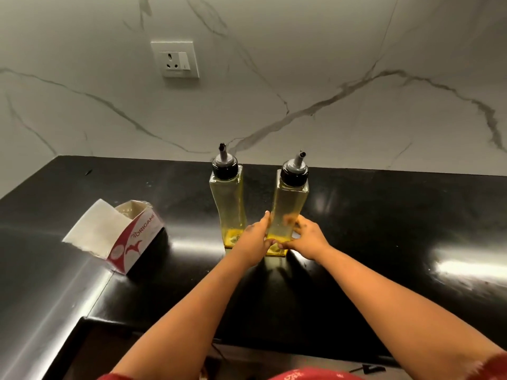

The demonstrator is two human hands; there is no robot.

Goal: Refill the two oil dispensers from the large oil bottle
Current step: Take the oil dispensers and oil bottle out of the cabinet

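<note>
Nearest the camera, two bare forearms extend from 6 o'clock toward the centre of the black countertop (pixel 384 229). At 9 o'clock lies an open Origami tissue box (pixel 131 237) with a sheet folded out.

Just left of centre stands the left oil dispenser (pixel 227 204), upright, black cap and pour spout fitted. The left hand (pixel 253 239) lies between the two dispensers, fingers straight and together against the left face of the right oil dispenser (pixel 290 204). The right hand (pixel 307 237) curls its fingers around that dispenser's lower right side.

Both dispensers are clear, square-section and waisted. They show pale yellow oil nearly to the shoulder.

Progress: refilling appears complete. Both caps are on. The large oil bottle is not in view. Only final positioning appears to remain.
</note>
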